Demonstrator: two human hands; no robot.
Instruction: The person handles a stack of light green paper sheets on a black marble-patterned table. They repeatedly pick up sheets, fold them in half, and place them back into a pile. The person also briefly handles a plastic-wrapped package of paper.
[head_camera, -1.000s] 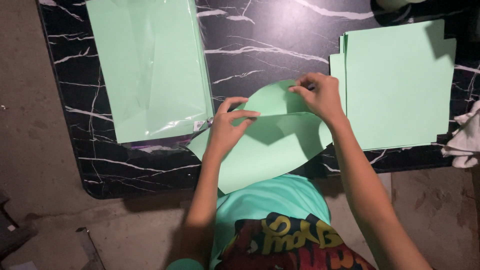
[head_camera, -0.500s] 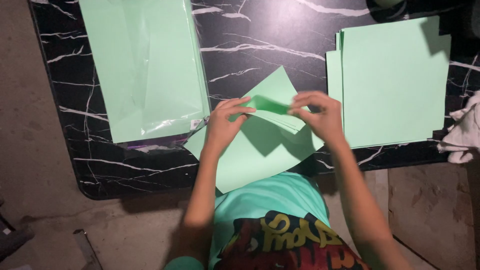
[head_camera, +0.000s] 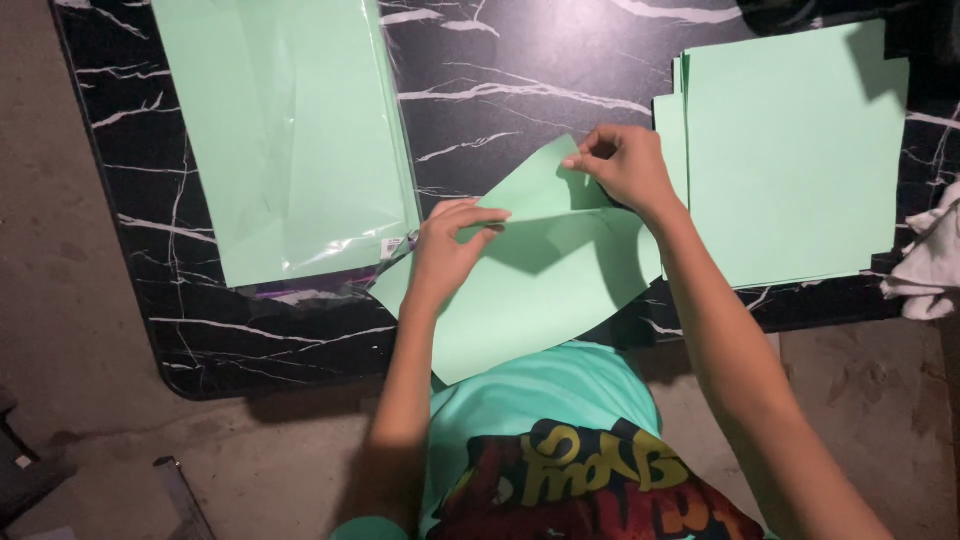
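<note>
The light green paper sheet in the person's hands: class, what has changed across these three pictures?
The right hand has lifted a corner of the light green paper sheet up and away, opening the fold it was pressing half a second ago. The left hand still pinches the sheet's left side. The plastic-wrapped paper pack and loose green stack stayed put.

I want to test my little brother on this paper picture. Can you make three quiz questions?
1. True or false: the left hand and right hand both touch the same green sheet.
2. What lies beside the right hand? A) a loose stack of green paper B) a red box C) a bowl
3. What covers the green paper pack beside the left hand?

Key: 1 true. 2 A. 3 clear plastic wrap.
</note>
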